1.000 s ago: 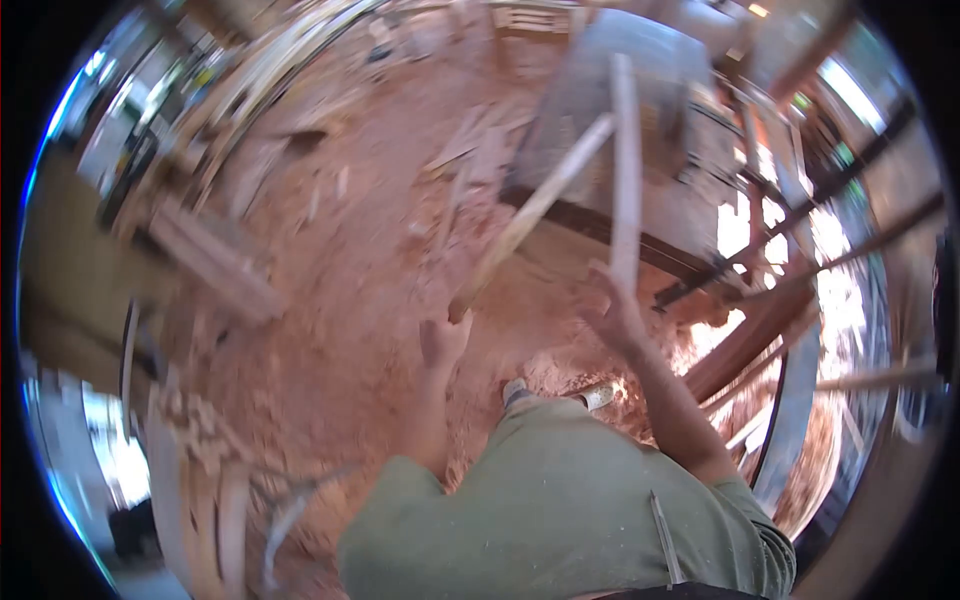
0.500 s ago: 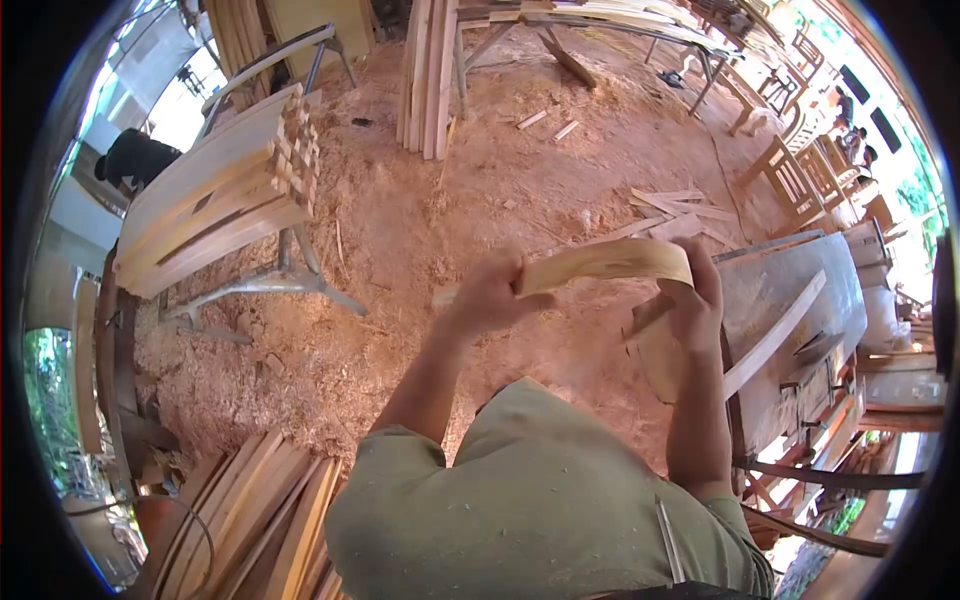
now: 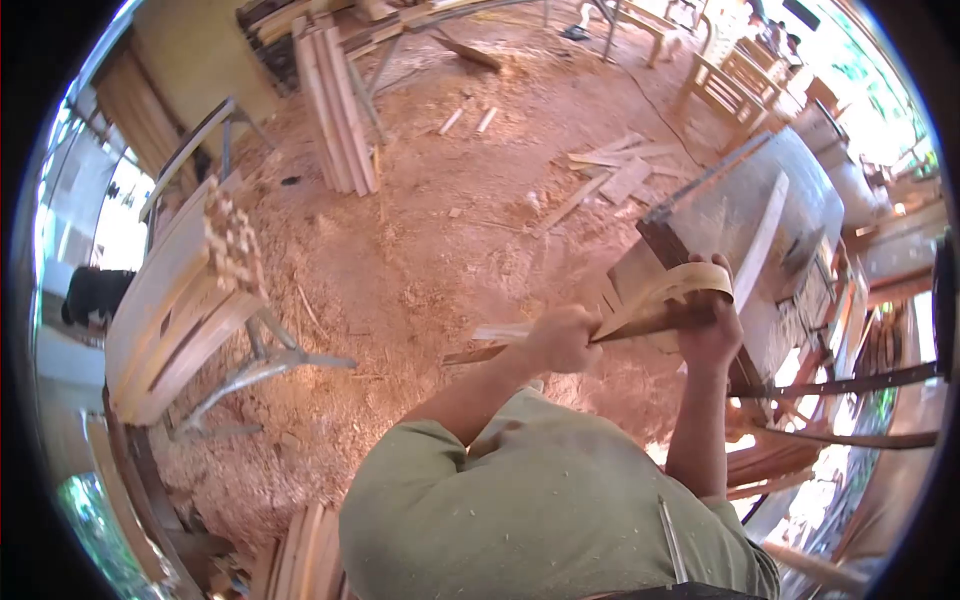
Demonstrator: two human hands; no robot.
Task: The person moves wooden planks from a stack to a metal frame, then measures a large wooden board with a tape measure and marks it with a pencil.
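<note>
My left hand [image 3: 562, 340] and right hand [image 3: 712, 338] are both closed around curved wooden slats [image 3: 652, 298], one at each end. The sawdust-covered floor [image 3: 430, 250] lies below them.

Down on the sawdust floor [image 3: 430, 250]: strewn with short offcuts [image 3: 610, 175] toward the far side. Bears a standing bundle of planks [image 3: 335, 110] farther back, a metal trestle [image 3: 265, 365] loaded with curved slats [image 3: 170, 300] on the left, and a low stack of boards [image 3: 300, 555] at the near edge. Over on the machine table [image 3: 700, 215] at right: carries one long curved slat [image 3: 762, 240] lying across the top.
</note>
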